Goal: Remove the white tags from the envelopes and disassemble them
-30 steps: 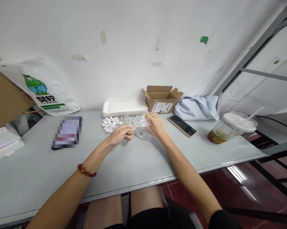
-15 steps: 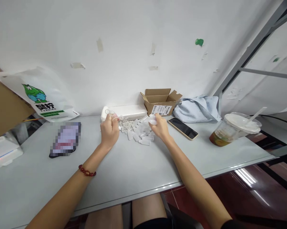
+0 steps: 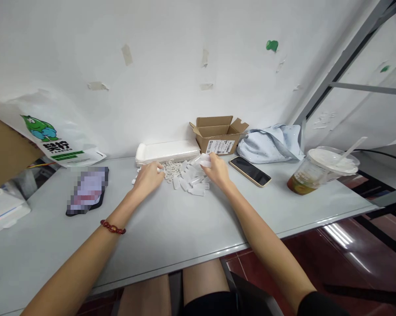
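Note:
A heap of small clear plastic pieces (image 3: 193,181) and thin white loops (image 3: 172,169) lies on the grey table (image 3: 171,228) near the wall. My left hand (image 3: 148,177) rests knuckles-up over the small white caps at the heap's left edge, fingers curled down onto them. My right hand (image 3: 217,169) is closed round a small clear piece (image 3: 205,161) at the heap's right side. A red bead bracelet (image 3: 111,227) is on my left wrist.
A stack of white trays (image 3: 167,151) and an open cardboard box (image 3: 217,134) stand by the wall. A phone (image 3: 250,171), pale blue cloth (image 3: 272,144), lidded drink cup with straw (image 3: 321,173), dark pouch (image 3: 86,191) and printed plastic bag (image 3: 53,131) surround the heap.
My left hand went from mid-table up toward the trays, raised with something in its fingers, and has now dropped onto the white caps. My right hand stayed at the heap's right side.

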`<state>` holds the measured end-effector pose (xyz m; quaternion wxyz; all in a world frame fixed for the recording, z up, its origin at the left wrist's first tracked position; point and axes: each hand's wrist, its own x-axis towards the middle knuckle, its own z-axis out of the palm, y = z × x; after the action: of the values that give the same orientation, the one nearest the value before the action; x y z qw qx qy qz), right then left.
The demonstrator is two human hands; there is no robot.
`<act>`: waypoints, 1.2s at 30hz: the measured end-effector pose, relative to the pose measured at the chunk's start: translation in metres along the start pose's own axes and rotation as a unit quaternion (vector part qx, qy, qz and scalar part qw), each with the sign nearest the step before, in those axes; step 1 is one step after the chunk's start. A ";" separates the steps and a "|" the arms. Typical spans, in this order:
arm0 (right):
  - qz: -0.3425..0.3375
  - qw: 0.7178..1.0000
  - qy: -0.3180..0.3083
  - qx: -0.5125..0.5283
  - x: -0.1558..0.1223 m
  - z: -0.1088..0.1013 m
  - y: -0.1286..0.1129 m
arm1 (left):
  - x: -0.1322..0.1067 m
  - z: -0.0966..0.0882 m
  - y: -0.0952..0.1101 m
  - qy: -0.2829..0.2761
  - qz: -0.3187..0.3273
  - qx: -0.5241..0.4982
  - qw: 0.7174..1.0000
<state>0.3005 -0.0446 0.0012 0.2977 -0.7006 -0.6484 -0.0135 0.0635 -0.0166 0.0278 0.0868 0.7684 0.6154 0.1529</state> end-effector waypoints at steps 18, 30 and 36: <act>-0.037 0.999 0.036 -0.002 0.001 0.018 0.009 | -0.076 -0.021 -0.051 0.035 -0.078 0.046 0.995; -0.063 0.995 0.066 0.040 0.000 0.027 0.015 | -0.064 -0.019 -0.086 0.034 -0.165 0.001 0.986; -0.058 0.996 0.068 0.032 0.001 0.028 0.013 | -0.056 -0.022 -0.095 0.002 -0.133 0.008 0.991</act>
<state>0.3017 -0.0310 -0.0267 0.3617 -0.6497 -0.6661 -0.0573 -0.0428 -0.0505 0.0111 0.0989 0.6799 0.7137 0.1365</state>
